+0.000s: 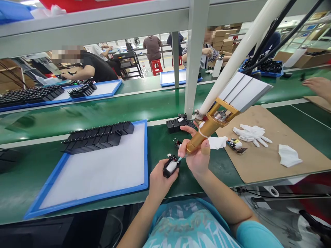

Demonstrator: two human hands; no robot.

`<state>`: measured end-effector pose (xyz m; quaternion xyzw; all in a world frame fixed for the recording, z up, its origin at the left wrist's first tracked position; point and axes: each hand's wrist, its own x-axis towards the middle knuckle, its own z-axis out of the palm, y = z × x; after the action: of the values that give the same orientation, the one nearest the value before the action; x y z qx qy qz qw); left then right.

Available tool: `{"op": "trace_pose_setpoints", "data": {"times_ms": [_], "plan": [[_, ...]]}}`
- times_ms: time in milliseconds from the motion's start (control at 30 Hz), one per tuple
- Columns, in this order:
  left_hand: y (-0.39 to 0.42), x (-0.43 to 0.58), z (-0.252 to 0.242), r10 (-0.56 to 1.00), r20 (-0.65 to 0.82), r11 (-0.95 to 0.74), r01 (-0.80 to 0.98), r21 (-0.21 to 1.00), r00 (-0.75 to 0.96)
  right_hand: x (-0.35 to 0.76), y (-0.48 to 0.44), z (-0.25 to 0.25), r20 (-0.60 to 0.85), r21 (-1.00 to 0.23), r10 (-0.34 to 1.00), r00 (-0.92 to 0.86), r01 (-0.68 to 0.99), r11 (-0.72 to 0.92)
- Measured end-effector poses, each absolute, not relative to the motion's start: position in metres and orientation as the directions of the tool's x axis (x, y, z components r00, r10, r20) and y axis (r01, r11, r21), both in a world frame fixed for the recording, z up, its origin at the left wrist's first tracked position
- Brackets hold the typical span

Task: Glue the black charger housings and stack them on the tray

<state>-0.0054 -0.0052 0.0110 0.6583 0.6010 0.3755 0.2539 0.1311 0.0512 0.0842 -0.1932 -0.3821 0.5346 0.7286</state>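
Note:
My left hand (162,177) is closed around a small black plastic housing (171,167) with a white part and some electronics inside, its open side facing up. My right hand (198,156) grips a gold-coloured dispensing gun (204,132), tilted down to the left. The gun's thin pale-blue nozzle (180,158) reaches the right rim of the housing; whether it touches is too small to tell. Just behind my hands, a small circuit assembly (177,142) and several black housings (178,124) lie on the green bench.
On my left, a blue-rimmed tray (146,155) holds rows of black housings (95,139). At right, a cardboard sheet (248,165) bears white gloves (250,133), a circuit board (236,145) and white cloth (289,156). A grey post (195,62) stands ahead. Co-workers sit beyond; a person's hand (318,86) shows at far right.

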Motion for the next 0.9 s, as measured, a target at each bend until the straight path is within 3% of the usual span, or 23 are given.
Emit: {"op": "trace_pose_setpoints", "data": {"times_ms": [267, 700, 900], "plan": [[0.001, -0.003, 0.007, 0.99, 0.135, -0.091, 0.603, 0.793, -0.028, 0.123, 0.049, 0.088, 0.373, -0.649, 0.921, 0.116, -0.676, 0.348], [0.002, 0.007, 0.015, 0.956, 0.291, -0.236, 0.504, 0.831, -0.033, 0.11, 0.043, 0.094, 0.381, -0.607, 0.921, 0.075, -0.732, 0.31], [0.004, 0.003, 0.016, 0.967, 0.252, -0.226, 0.552, 0.802, 0.029, 0.111, 0.045, 0.097, 0.365, -0.593, 0.926, 0.101, -0.742, 0.314]]}}
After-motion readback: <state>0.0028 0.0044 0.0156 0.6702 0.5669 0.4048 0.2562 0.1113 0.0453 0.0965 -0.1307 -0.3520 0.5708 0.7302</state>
